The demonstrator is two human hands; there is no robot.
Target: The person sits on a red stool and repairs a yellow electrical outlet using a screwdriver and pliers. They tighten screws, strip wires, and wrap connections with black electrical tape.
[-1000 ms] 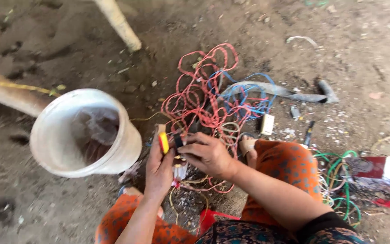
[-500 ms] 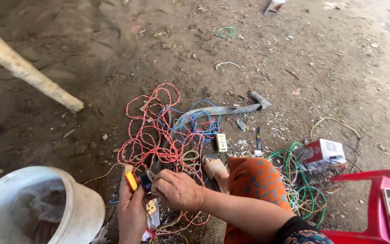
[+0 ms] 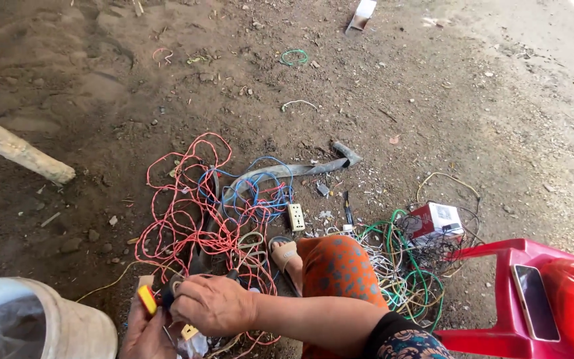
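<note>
Head view, right hand (image 3: pixel 212 306) curled over a dark tool at the red wire tangle (image 3: pixel 187 213), grip partly hidden, left hand (image 3: pixel 144 329) pinching a yellow-handled tool (image 3: pixel 147 299), bucket (image 3: pixel 68 326) cut off at frame edge.

Thin red plastic-coated wire (image 3: pixel 187 219) lies in a smooth, slightly glossy tangle on rough, matt brown dirt ground (image 3: pixel 433 86). White plastic bucket (image 3: pixel 68 326) has a smooth, dull wall. Red plastic chair (image 3: pixel 499 256) is glossy and carries a shiny glass-faced black phone (image 3: pixel 534 300). Pale wooden pole (image 3: pixel 18 149) looks rough and dry. Orange patterned cloth trouser leg (image 3: pixel 340 269) is matt.
</note>
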